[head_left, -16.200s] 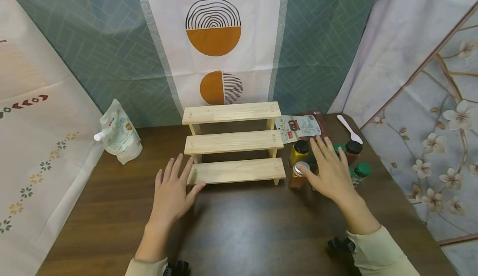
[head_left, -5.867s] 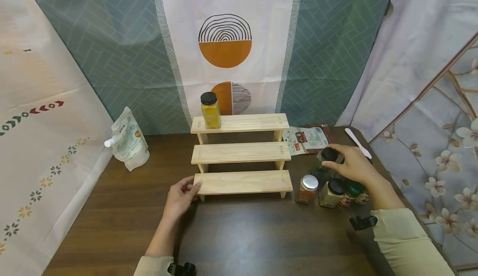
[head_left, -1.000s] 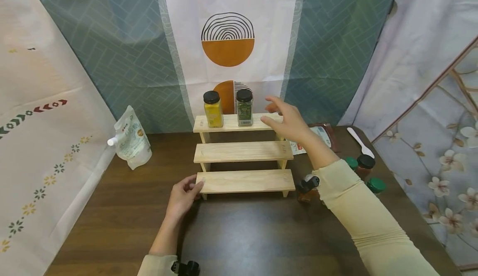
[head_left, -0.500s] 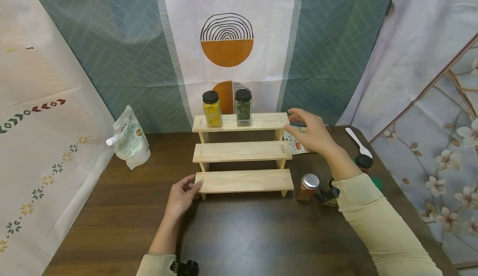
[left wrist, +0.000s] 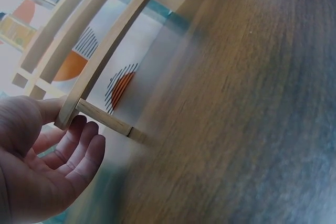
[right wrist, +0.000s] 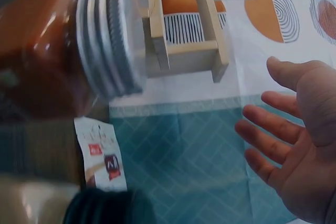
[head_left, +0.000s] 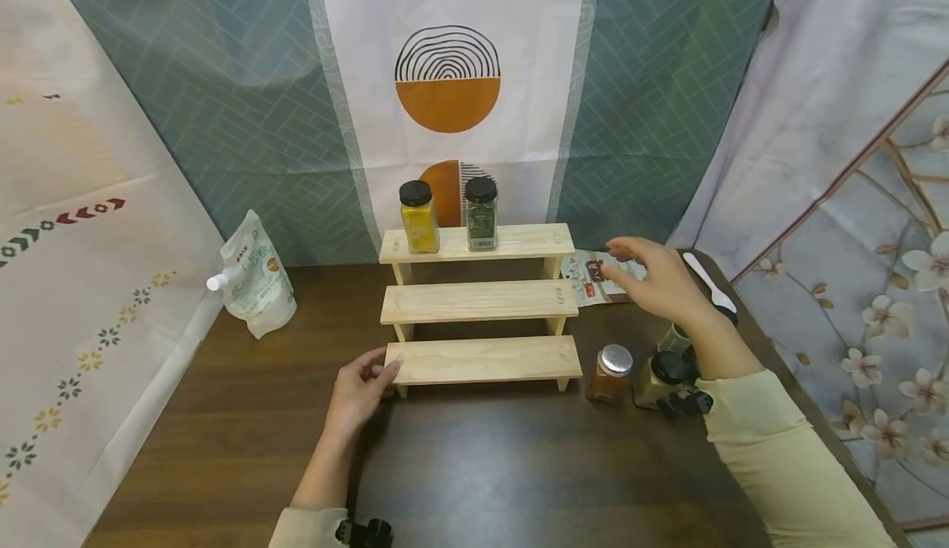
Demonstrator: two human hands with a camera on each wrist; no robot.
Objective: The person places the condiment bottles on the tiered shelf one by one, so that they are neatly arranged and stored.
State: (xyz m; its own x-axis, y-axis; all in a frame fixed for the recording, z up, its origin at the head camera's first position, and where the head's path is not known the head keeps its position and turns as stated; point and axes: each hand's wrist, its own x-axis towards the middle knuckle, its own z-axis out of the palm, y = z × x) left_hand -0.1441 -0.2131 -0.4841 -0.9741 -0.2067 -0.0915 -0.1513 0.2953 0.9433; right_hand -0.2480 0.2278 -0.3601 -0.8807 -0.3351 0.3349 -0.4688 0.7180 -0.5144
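Observation:
A three-step wooden rack [head_left: 480,301] stands on the table. My left hand [head_left: 357,395] pinches the left end of its lowest shelf, thumb on top and fingers below, as the left wrist view [left wrist: 58,156] also shows. On the top shelf a yellow spice jar [head_left: 420,222] and a green herb jar [head_left: 482,218], both black-lidded, stand upright and apart. My right hand [head_left: 660,280] is in the air right of the rack, fingers apart and holding nothing. Below it stand a silver-lidded jar of reddish-brown spice [head_left: 610,373] and a black-lidded jar of pale spice [head_left: 656,383].
More jars [head_left: 675,339] sit partly hidden under my right forearm. A flat food packet [head_left: 596,276] lies behind them, and a white plastic spoon [head_left: 709,283] is at the right back. On the left stands a spouted pouch [head_left: 255,278].
The green jar, under my right hand several seconds ago, now stands on the top shelf. Since a second ago my right hand has drawn back rightward from the shelf. The left hand keeps its place.

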